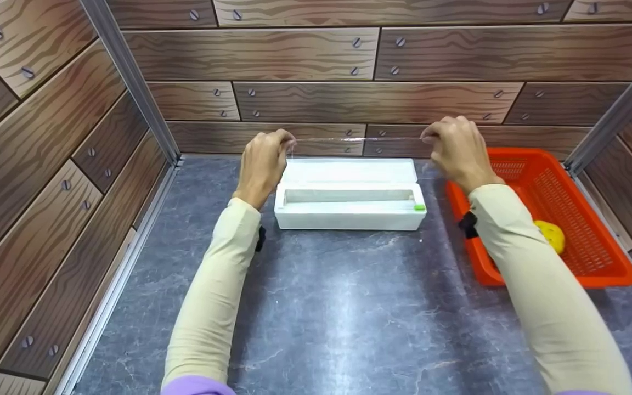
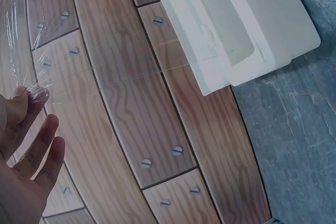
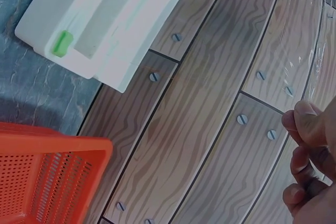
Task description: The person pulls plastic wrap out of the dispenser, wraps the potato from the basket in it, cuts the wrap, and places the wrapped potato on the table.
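Observation:
A sheet of clear plastic wrap [image 1: 354, 139] is stretched between both raised hands, above and behind a white wrap dispenser box [image 1: 349, 220] with its lid [image 1: 349, 170] tipped back. My left hand [image 1: 263, 164] pinches one corner between thumb and index finger; in the left wrist view the film [image 2: 38, 94] bunches at those fingertips. My right hand [image 1: 458, 151] pinches the opposite corner, and the right wrist view shows thumb and forefinger meeting on the film [image 3: 294, 72]. A green slider [image 1: 419, 207] sits at the box's right end.
On the right stands an orange plastic basket [image 1: 596, 219] with a yellow item [image 1: 551, 236] inside, partly behind the right forearm. Wood-patterned panels [image 1: 305, 55] enclose the grey marbled tabletop [image 1: 321, 307] at the back and sides.

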Demonstrator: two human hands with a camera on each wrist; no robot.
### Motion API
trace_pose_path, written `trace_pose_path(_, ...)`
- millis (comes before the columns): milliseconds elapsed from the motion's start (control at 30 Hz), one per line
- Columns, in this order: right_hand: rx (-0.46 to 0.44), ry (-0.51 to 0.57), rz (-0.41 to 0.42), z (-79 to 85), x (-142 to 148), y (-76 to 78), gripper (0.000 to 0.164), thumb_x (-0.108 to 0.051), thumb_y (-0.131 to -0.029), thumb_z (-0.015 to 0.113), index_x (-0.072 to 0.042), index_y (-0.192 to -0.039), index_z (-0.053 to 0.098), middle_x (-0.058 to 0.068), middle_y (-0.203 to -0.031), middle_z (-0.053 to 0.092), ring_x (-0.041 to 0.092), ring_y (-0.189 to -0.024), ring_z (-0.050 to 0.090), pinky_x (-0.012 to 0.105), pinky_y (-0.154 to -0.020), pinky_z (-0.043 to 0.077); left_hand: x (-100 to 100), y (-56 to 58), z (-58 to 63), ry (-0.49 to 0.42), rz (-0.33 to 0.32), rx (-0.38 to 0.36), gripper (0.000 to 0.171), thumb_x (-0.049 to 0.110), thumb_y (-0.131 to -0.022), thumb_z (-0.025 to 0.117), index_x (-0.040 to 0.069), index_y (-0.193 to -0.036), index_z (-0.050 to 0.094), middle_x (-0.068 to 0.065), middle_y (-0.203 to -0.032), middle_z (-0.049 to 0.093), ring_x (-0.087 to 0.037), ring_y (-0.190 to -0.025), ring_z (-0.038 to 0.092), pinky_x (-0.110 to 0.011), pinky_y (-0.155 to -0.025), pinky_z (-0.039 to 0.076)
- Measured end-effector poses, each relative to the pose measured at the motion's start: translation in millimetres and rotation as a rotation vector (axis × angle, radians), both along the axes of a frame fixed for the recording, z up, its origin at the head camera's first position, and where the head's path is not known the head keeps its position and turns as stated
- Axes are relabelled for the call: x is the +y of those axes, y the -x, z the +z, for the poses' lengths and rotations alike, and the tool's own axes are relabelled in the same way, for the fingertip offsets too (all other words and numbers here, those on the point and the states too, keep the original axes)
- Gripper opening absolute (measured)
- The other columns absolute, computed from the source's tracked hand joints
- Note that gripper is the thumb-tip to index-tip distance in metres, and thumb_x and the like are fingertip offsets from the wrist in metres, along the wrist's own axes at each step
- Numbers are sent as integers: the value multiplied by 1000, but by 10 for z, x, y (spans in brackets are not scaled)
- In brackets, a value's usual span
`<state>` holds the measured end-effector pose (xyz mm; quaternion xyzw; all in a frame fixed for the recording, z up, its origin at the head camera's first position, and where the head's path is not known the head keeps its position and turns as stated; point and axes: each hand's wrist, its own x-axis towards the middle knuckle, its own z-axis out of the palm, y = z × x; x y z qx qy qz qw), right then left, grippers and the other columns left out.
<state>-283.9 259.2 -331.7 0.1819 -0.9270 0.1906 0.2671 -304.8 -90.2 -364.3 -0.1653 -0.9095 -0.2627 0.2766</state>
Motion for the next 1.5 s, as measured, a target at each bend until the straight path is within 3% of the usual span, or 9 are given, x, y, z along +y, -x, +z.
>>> trace_pose_path(1200,14,6,-62,260,-4,8,11,1,-90,67,3,-96,76,20,-97,71,42,-89,56,54,-83,43,19,22,267,-1,24,34,19,22,-100,63,8,-104,76,-6,-98,76,-27,-87,66,-42,-79,53)
trace_pose_path(1500,38,3,-35,291,9,2,10,1,-90,68,4,-95,76,21,-95,72,41,-87,55,52,-80,43,12,11,324,8,-1,56,18,20,-99,64,7,-103,76,-7,-98,77,-28,-90,68,-40,-95,51)
